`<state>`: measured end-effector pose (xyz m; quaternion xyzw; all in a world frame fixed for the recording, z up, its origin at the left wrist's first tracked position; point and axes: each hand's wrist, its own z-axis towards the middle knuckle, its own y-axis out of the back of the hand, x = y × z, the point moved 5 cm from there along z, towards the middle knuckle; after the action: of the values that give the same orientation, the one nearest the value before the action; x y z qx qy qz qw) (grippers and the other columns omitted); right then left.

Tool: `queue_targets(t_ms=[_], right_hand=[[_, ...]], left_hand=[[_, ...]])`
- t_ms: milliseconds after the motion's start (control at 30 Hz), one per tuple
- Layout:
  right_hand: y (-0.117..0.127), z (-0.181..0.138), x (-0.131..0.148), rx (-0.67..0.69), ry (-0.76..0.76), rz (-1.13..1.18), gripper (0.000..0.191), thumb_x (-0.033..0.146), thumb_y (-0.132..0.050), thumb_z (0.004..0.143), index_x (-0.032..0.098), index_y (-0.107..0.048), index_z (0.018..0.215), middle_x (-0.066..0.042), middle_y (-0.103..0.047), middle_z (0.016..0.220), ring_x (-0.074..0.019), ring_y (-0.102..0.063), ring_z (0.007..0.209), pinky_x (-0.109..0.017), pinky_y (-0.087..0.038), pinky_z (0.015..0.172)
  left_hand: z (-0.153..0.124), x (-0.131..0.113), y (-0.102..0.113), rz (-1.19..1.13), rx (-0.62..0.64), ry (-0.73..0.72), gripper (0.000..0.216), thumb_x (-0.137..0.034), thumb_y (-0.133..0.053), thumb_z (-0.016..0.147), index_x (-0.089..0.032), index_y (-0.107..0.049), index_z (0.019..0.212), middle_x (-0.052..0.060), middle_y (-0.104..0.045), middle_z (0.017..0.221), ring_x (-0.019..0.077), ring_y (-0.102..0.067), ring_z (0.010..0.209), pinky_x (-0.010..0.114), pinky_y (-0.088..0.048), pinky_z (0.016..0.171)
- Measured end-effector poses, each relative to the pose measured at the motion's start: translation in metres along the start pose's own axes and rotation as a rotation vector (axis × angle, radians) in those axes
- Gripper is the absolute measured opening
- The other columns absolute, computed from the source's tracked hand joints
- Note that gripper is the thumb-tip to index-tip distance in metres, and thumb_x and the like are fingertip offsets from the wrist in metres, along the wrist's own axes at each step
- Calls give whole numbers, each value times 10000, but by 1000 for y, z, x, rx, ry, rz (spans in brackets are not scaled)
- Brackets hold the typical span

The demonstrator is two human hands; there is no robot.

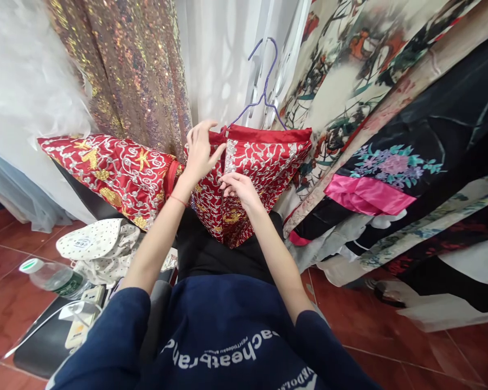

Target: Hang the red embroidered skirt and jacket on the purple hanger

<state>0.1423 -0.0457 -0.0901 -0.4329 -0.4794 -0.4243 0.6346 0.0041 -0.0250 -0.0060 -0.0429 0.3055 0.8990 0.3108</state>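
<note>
A red garment (264, 154) with silver and gold embroidery lies across my lap, its solid red band along the top edge. A purple wire hanger (265, 97) rises from behind that band, hook upward. My left hand (200, 149) rests at the band's left part, thumb and fingers apart. Close below it, my right hand (241, 189) is at the garment's front edge with its fingertips pressed together; whatever is between them is too small to tell. To the left, another embroidered red piece (122, 173) spreads out past my left forearm.
Gold sequin fabric (142, 70) and white feathery material (28, 65) hang at the left. Several printed and dark garments (423, 124) hang at the right. A plastic bottle (57, 277), a dotted cloth bag (93, 241) and a power strip (81, 325) are at lower left.
</note>
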Motion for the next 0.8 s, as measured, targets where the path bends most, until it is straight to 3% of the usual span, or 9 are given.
queue_targets(t_ms=[67,133,200,267,400,500,667,800], right_hand=[[-1,1,-2,6,5,9,133,296,-696,813,191,-708,731,22,-683,633,-53,-558,443,-189,-306,417],[-4,2,-2,12,14,13,139,312,-697,809,191,-714,742,38,-650,602,-46,-521,422,-195,-302,411],[-6,2,-2,29,15,3,143,323,-695,808,193,-719,752,55,-610,564,-43,-475,402,-200,-324,416],[-8,0,-2,43,6,-18,144,321,-696,805,191,-715,746,64,-582,540,-47,-450,395,-206,-361,433],[-8,0,-2,1,12,-54,151,310,-716,779,188,-694,694,52,-597,554,-59,-512,429,-203,-388,449],[-12,3,-3,-27,23,-62,149,290,-717,772,185,-679,674,29,-645,600,-72,-576,473,-195,-377,444],[-24,8,1,-23,25,-72,107,204,-674,762,176,-669,659,6,-690,613,-91,-606,457,-216,-470,506],[-24,12,12,-42,43,-85,100,218,-665,770,179,-693,683,-5,-724,651,-83,-615,481,-192,-446,486]], left_hand=[[-40,0,1,46,-183,129,324,-383,-494,973,-244,-478,1265,150,-596,1263,292,-492,1301,477,-382,1085],[-81,2,-8,55,-279,238,197,-326,-456,973,-221,-493,1135,143,-611,1156,269,-558,1169,447,-422,1030],[-112,5,-28,39,-188,312,87,-311,-492,944,-224,-489,948,95,-618,938,242,-602,942,405,-463,919],[-127,8,-48,20,-51,368,176,-356,-583,902,-234,-464,854,53,-603,835,216,-597,813,351,-472,810],[-124,17,-65,40,99,467,192,-357,-586,926,-233,-494,811,53,-663,812,220,-643,780,305,-409,680],[-116,21,-67,48,179,450,95,-300,-546,954,-224,-581,910,85,-733,900,254,-695,836,308,-376,661],[-123,26,-64,60,217,436,149,-231,-502,966,-212,-626,1047,100,-755,947,270,-726,866,306,-392,664],[-132,19,-67,40,209,387,170,-270,-449,1005,-214,-600,1059,98,-753,966,250,-721,813,309,-408,672]])
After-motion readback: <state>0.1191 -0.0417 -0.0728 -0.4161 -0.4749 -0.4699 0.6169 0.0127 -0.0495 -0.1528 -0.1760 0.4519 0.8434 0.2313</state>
